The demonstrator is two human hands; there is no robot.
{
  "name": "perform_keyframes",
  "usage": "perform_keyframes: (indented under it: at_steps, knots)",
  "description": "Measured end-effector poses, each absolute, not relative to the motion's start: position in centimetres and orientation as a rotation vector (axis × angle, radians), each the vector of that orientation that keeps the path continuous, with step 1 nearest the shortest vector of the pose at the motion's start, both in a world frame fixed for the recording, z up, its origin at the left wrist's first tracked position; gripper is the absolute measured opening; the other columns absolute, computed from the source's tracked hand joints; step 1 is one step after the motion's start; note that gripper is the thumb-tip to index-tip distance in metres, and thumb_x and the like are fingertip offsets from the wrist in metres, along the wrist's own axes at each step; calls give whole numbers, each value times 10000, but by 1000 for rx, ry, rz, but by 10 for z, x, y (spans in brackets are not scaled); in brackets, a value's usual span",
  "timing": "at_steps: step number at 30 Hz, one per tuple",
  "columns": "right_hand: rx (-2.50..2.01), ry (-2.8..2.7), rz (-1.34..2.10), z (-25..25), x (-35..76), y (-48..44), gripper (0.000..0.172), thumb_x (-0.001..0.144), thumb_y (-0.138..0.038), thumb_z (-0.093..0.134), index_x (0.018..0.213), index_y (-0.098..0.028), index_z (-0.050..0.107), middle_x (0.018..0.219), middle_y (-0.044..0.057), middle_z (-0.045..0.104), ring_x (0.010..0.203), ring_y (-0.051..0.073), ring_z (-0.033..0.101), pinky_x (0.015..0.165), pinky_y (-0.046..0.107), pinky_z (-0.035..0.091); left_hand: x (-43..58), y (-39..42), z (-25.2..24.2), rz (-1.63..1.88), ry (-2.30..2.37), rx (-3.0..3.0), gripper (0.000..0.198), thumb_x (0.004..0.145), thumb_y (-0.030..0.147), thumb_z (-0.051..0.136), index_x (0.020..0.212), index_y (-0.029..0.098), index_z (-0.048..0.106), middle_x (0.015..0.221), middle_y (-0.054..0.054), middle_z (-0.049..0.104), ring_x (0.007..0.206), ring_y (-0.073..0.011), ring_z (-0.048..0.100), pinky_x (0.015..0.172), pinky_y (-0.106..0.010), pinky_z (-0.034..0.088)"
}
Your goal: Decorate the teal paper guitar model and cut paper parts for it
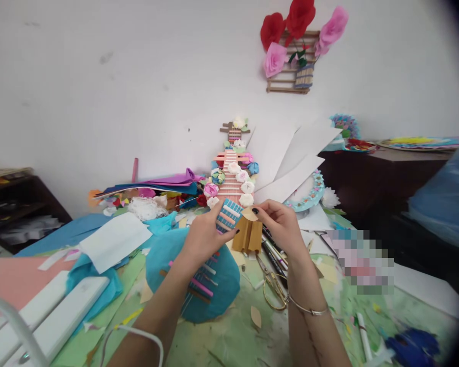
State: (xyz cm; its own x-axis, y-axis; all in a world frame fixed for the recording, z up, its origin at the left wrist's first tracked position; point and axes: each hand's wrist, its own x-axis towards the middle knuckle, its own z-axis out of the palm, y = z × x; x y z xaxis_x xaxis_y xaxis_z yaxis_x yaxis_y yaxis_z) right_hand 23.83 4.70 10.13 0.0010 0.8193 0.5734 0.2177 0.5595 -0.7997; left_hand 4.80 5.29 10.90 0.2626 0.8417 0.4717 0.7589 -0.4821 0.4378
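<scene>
My left hand (203, 235) is closed around a small blue card woven with pale and pink strips (228, 214), held up over the table. My right hand (280, 223) pinches a small tan paper leaf shape (249, 213) against the card's right edge. Just below them stands a folded brown paper piece (248, 235). A teal paper disc with coloured strips (199, 285) lies under my left forearm. A bracelet sits on my right wrist.
Scissors (272, 286) and several pens (274, 253) lie right of the disc. A stick guitar with paper roses (231, 173) leans on the wall with white sheets (290, 158). Coloured paper piles (149, 186) sit at left, white boxes (57, 316) at front left, and a dark side table (382, 173) at right.
</scene>
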Motion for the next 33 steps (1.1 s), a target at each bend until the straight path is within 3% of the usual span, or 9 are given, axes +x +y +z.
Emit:
perform_keyframes:
  at_steps: [13,33]
  knots:
    - [-921,-1549,590,105,238,41,196,825,-341,598,804,-157,661,717,29,639,606,124,529,545,238,390,47,50,109,1038,1488,2416,710,711,391,673,1345,186,429,910,-56,703,779,-218,650,642,-261,451]
    - [-944,-1610,510,108,240,41,201,813,-349,605,757,-162,649,743,36,653,612,130,540,562,250,417,48,49,108,1011,1499,2466,741,715,418,667,1364,169,411,891,-72,704,763,-234,653,642,-284,464]
